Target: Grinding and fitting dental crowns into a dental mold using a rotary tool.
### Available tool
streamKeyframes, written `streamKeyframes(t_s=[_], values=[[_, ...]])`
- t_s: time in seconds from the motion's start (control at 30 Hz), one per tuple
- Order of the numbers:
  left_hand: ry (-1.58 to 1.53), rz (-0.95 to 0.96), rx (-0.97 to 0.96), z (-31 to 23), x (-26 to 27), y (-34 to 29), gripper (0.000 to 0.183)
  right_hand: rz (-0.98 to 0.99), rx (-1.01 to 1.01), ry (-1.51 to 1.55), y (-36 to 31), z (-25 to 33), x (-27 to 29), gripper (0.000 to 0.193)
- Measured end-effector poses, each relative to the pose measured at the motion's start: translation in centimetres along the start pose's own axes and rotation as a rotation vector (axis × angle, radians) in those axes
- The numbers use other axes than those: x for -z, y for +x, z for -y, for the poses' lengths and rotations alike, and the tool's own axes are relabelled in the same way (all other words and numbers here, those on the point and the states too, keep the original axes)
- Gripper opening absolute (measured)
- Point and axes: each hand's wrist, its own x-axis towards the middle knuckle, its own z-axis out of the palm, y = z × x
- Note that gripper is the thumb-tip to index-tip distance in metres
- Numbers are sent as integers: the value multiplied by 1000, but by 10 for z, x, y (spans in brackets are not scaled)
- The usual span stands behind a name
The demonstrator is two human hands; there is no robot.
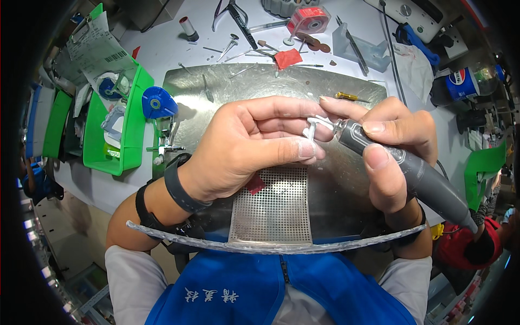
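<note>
Over the metal work surface (336,184), my left hand (238,138) is closed, with a small, thin, branched white piece (310,131) pinched between thumb and fingers. My right hand (403,130) grips a dark grey rotary handpiece (430,176), its thumb and fingers wrapped round the barrel. The handpiece's silver nose points left at the white piece. A whitish tip lies between the two, and I cannot tell where tip ends and piece begins. My right index fingertip comes close to the left fingers. Below my hands is a perforated metal plate (271,214) with a dark red scrap (255,184).
Green bins (142,116) with papers and a blue fan-shaped part (159,103) stand at left. Burs, a black pen (242,27), a red tape dispenser (309,20) and a clear tray (346,46) lie at the back. A yellow-handled screwdriver (351,97) and cola bottle (460,85) are right.
</note>
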Motion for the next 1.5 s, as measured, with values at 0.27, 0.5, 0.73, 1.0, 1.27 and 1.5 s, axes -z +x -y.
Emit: streamKeyframes(t_s=[0.27, 0.5, 0.73, 1.0, 1.27, 1.5], values=[[27, -2, -4, 3, 3, -1, 45, 96, -9, -74, 3, 7, 1, 17], [30, -1, 5, 1, 2, -1, 44, 102, -12, -62, 2, 7, 2, 16], [36, -2, -12, 2, 1, -3, 44, 70, -17, -2, 0, 4, 1, 15], [76, -15, -2, 3, 4, -2, 46, 86, 31, 31, 2, -2, 2, 15], [53, 28, 26, -3, 4, -5, 46, 97, 5, -32, 4, 4, 0, 15], [67, 55, 44, -4, 3, -2, 46, -134, 57, 32, 4, 1, 18, 15]])
